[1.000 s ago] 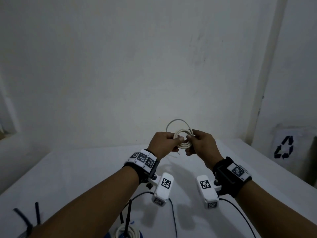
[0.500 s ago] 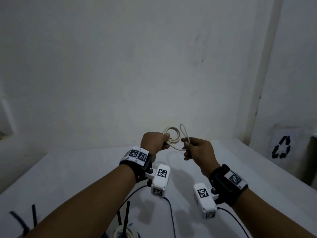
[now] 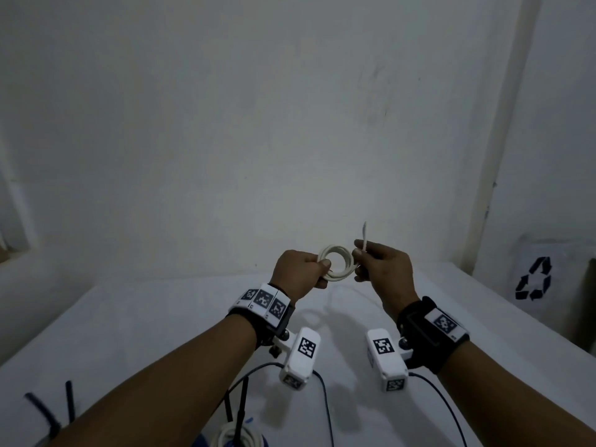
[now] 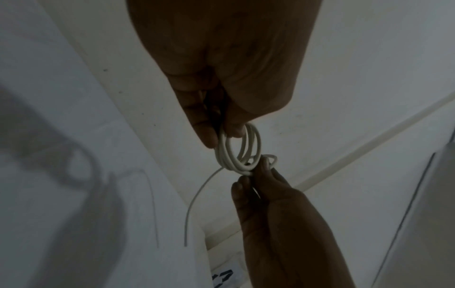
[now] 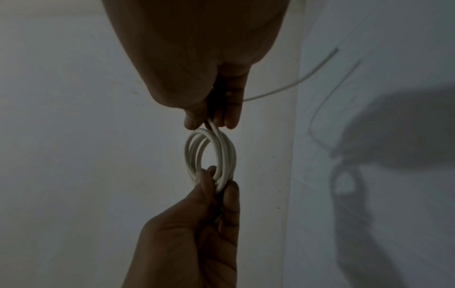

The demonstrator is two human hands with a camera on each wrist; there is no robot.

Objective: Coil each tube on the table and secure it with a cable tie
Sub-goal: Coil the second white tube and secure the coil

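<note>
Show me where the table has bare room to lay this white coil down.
Bare patches of the white table: far left beyond the black cable ties, and far right near the recycling bag. Crowded at the near edge: a finished white coil and black cables.

Dim white wall behind white table

smooth white plastic tube, matt white table, rough painted wall

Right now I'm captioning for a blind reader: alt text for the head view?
A left hand holds a small white tube coil above a white table, while the right hand pinches its loose end upright.
</note>
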